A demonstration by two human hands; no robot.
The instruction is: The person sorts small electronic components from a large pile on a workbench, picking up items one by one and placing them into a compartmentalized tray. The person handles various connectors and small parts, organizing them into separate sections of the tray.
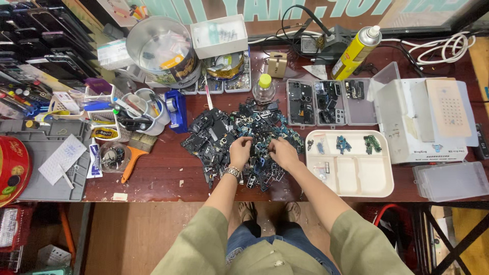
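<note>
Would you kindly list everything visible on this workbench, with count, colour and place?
pile of small electronic parts: one heap, mostly black, bench centre
divided tray: one, cream, right of pile, a few blue and green parts inside
clear compartment box: one, open, behind tray
spray can: one, yellow, back right
small bottle: one, clear with yellow cap, behind pile
round tin: one, silver, back left
grey mat: one, far left
left hand: one, wristwatch, in the pile
right hand: one, in the pile
</note>
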